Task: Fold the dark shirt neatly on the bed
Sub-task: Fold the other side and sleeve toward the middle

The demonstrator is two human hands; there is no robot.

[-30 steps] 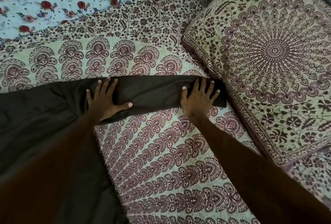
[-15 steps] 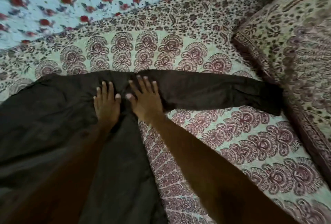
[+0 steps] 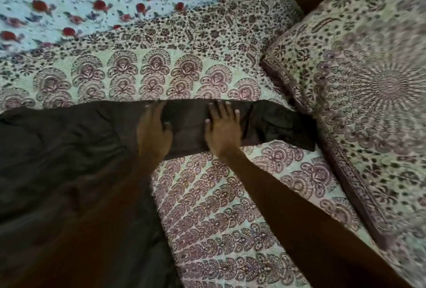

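The dark brown cloth shirt (image 3: 69, 161) seems light, limp and crease-prone. Your left hand (image 3: 154, 131) and right hand (image 3: 222, 131) press its sleeve (image 3: 272, 124) flat, fingers straight. Lift by the cuff (image 3: 302, 134).

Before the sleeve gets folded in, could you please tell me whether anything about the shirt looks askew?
Yes: the sleeve end beside the pillow is bunched and creased, while the stretch between the left hand and right hand lies flat.

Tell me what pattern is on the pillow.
The pillow bears a round maroon mandala print on cream; the head view shows it.
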